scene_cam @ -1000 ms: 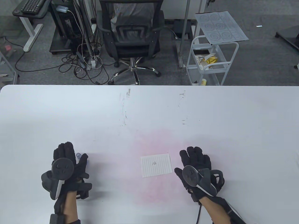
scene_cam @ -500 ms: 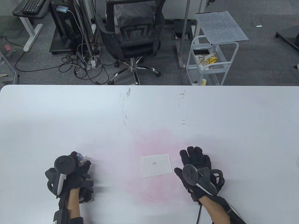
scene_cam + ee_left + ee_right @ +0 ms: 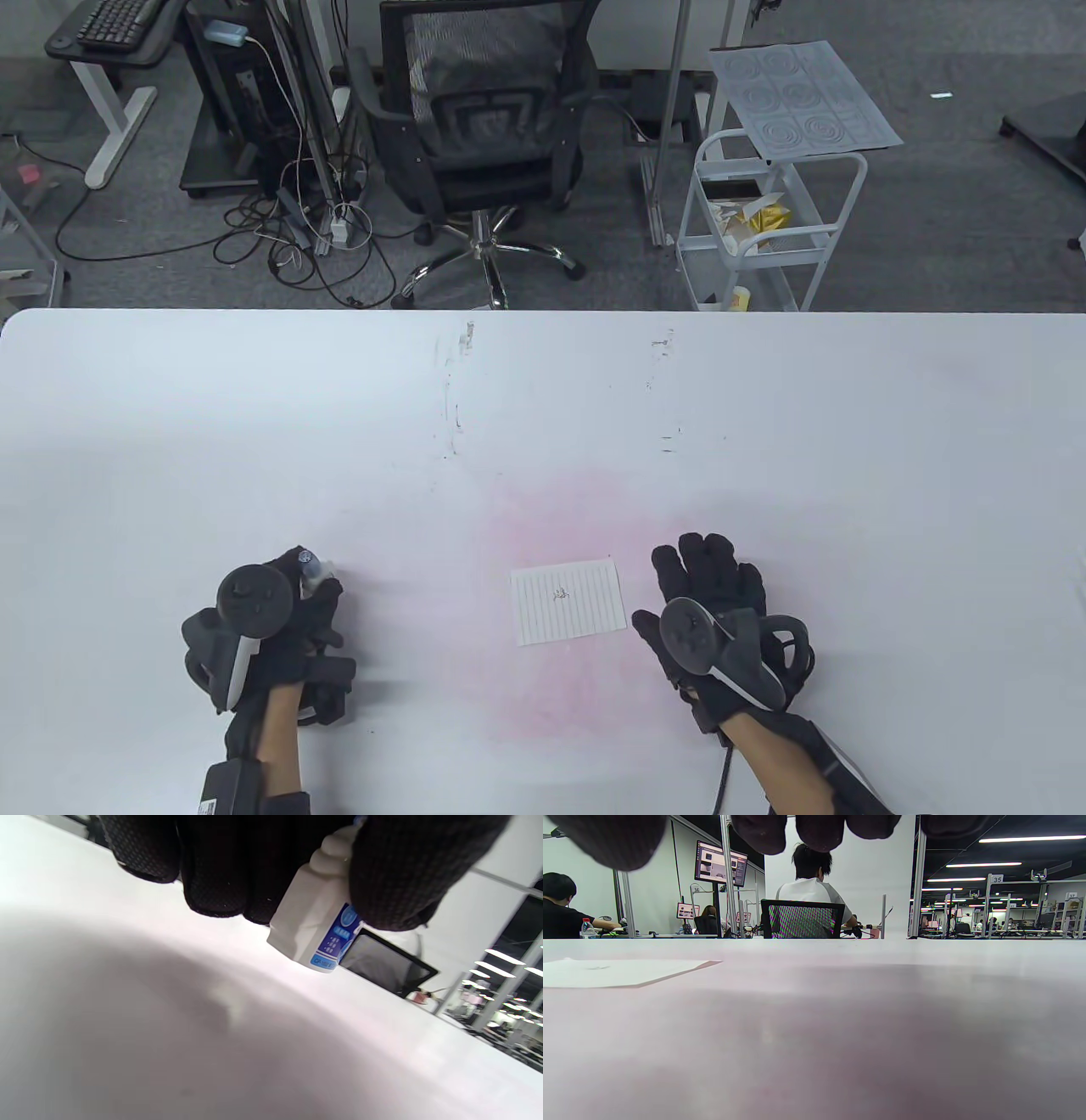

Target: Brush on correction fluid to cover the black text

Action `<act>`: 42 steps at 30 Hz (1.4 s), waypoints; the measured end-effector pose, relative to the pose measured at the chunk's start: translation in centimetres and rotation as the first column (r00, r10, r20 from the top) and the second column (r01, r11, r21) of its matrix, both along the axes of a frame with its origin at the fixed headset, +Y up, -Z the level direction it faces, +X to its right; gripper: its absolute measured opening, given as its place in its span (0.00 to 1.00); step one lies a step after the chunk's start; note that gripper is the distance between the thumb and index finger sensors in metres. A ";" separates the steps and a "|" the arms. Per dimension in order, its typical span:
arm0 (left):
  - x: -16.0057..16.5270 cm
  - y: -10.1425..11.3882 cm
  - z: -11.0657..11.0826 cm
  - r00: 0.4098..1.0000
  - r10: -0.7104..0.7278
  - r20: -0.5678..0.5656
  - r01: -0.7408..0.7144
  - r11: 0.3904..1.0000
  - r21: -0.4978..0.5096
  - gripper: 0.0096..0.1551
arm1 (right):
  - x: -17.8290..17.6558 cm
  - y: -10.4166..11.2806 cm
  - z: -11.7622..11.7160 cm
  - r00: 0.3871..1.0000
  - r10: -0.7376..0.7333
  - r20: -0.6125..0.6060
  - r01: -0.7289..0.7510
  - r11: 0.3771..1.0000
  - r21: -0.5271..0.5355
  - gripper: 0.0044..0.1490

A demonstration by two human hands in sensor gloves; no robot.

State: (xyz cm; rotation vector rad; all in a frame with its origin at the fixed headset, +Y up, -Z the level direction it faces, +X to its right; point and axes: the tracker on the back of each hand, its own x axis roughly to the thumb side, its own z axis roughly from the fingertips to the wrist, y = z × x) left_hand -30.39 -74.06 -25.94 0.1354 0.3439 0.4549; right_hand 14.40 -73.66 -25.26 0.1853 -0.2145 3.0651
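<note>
A small lined paper slip [image 3: 568, 603] with black text at its middle lies flat on the white table [image 3: 543, 407]; it also shows in the right wrist view [image 3: 619, 971]. My left hand [image 3: 293, 611] grips a white correction fluid bottle with a blue label [image 3: 314, 929], held off the table at the near left; its cap [image 3: 307, 560] pokes out above the fingers. My right hand [image 3: 708, 577] rests flat and open on the table just right of the paper, holding nothing.
A pink stain [image 3: 560, 526] tints the table around the paper. Beyond the far edge stand a black office chair [image 3: 484, 127] and a white wire cart [image 3: 764, 221].
My left hand closed around the bottle, lifted it and moved right toward the paper. The chair behind swivelled. My right hand and the paper stayed still.
</note>
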 end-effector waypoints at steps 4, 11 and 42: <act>2.0 1.4 0.2 0.996 -0.016 0.089 0.011 0.998 0.063 0.35 | 0.0 0.0 0.0 1.000 0.000 0.000 0.000 1.000 0.000 0.50; 6.5 3.3 0.8 0.960 -0.012 0.280 -0.031 0.988 0.149 0.35 | -0.1 0.0 0.1 1.000 -0.003 -0.002 0.003 1.000 0.006 0.50; 19.1 0.9 2.9 0.689 -0.045 0.723 0.035 0.999 0.029 0.36 | -2.3 1.4 1.4 0.989 -0.110 -0.102 0.117 0.991 0.064 0.50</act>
